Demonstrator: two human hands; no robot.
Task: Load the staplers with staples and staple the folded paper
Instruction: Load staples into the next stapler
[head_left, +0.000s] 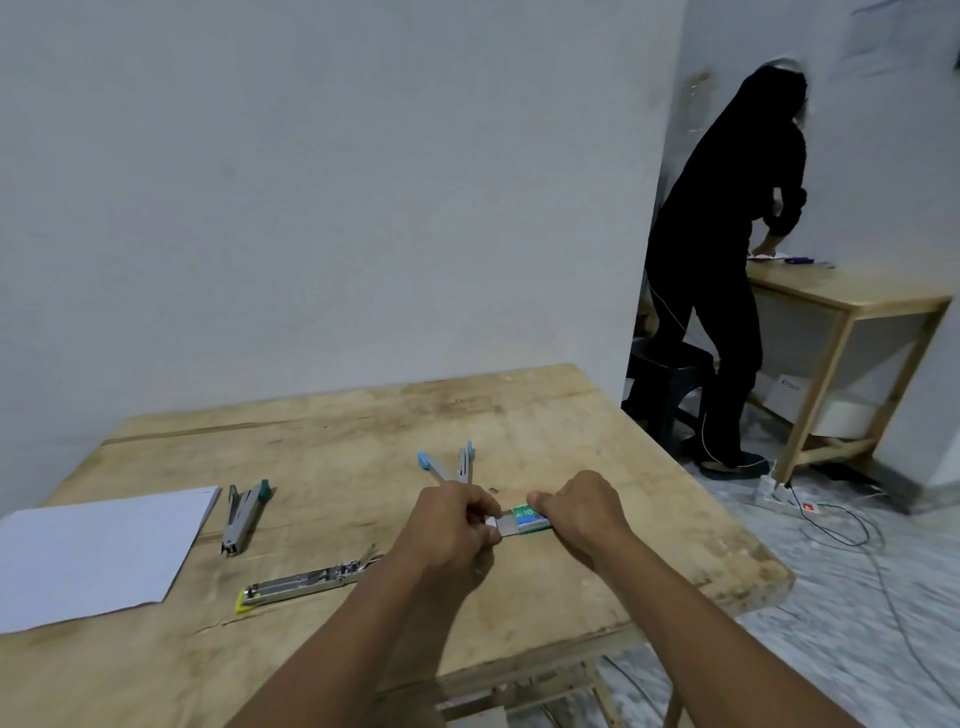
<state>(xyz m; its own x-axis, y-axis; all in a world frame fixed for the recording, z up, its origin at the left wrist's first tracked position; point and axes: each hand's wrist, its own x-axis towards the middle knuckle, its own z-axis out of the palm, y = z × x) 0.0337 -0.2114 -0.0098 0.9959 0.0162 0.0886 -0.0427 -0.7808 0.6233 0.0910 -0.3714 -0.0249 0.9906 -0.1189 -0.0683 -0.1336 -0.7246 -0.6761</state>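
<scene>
A small green box of staples (531, 519) lies on the wooden table (363, 431). My right hand (582, 512) holds the box at its right end. My left hand (454, 519) pinches the box's open white flap or inner tray at the left end. Just behind my hands lies a blue-tipped stapler (452, 464), swung open in a V. A teal stapler (245, 512) lies open farther left. A yellow-tipped stapler (306, 578) lies opened out flat in front of it. White paper (98, 553) rests at the table's left edge.
The table's right edge drops to a tiled floor with a power strip (779, 496) and cables. A person in black (727, 270) stands at a second wooden table (852, 296) at the back right, beside a dark stool (667, 384). A white wall stands behind.
</scene>
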